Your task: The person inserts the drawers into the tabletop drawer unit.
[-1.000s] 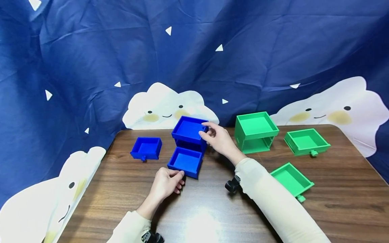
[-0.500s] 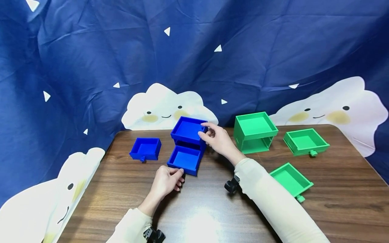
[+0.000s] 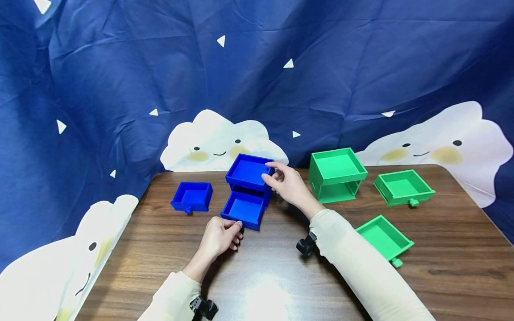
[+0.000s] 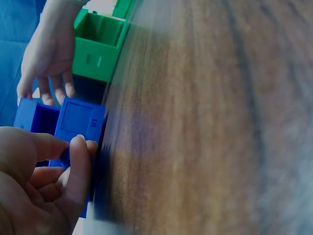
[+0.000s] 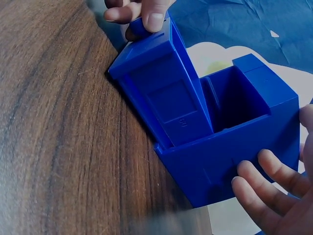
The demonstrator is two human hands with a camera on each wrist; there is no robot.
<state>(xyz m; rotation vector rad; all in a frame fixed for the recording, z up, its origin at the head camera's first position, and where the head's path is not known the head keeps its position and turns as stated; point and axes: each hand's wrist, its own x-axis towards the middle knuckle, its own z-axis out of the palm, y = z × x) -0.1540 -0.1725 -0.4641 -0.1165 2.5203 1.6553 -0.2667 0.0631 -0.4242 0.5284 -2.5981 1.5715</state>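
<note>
A small blue drawer cabinet (image 3: 250, 171) with a tray-like top stands on the table. From its lower opening a blue drawer (image 3: 243, 207) sticks partly out, seen tilted in the right wrist view. My left hand (image 3: 218, 235) pinches the drawer's round front knob (image 5: 140, 28) between thumb and fingers. My right hand (image 3: 290, 183) holds the cabinet by its right side, with thumb and a finger over the top rim and other fingers (image 5: 261, 181) against the side wall. The upper opening has no drawer in it. The inner end of the drawer is hidden inside the cabinet.
A second blue drawer (image 3: 192, 196) lies to the left. On the right stand a green cabinet (image 3: 338, 171) and two loose green drawers, one at the back (image 3: 404, 186) and one nearer (image 3: 384, 238). A blue cloth (image 3: 257, 80) hangs behind the wooden table (image 3: 305, 285).
The blue drawer has slid a little farther into the cabinet, away from me, with my left hand on its knob. My right hand has stayed at the cabinet's side.
</note>
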